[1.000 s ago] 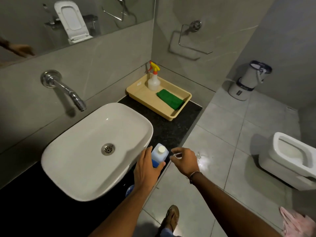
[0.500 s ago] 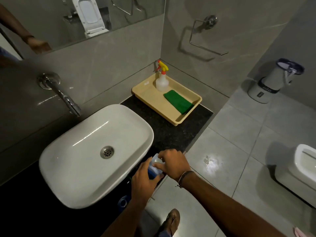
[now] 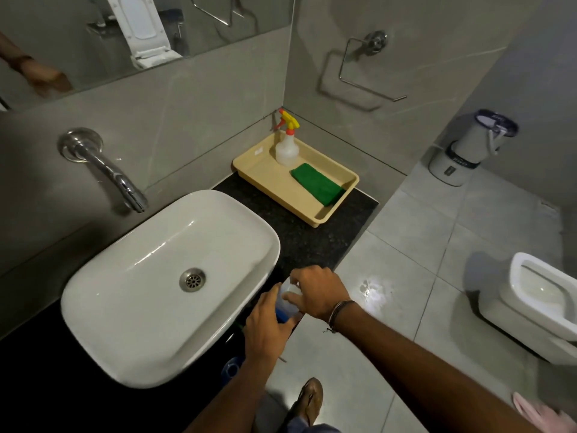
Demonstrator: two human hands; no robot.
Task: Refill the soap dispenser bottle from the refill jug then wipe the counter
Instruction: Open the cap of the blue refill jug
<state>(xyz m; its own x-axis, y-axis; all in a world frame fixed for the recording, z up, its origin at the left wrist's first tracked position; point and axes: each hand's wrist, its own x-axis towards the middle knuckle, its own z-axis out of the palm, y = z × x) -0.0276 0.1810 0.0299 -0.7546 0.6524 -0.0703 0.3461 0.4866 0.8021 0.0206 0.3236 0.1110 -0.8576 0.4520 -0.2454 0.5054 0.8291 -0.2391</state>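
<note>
A pale blue soap bottle (image 3: 284, 309) with a white cap stands at the front edge of the black counter (image 3: 307, 242), right of the white basin (image 3: 156, 285). My left hand (image 3: 265, 329) grips the bottle's body. My right hand (image 3: 315, 290) is closed over its white cap from above, hiding most of it. A blue object (image 3: 231, 368) lies low by the counter edge under my left forearm; what it is I cannot tell. A folded green cloth (image 3: 317, 184) lies in the beige tray (image 3: 259, 170).
A clear spray bottle (image 3: 286, 145) with a yellow trigger stands in the tray's back corner. A chrome tap (image 3: 106, 167) juts from the wall over the basin. A toilet (image 3: 537, 295) stands at the right, a white appliance (image 3: 468, 148) on the tiled floor.
My right hand has come in from the right and closed over the bottle's cap. My left hand keeps its hold on the bottle. The view has shifted slightly.
</note>
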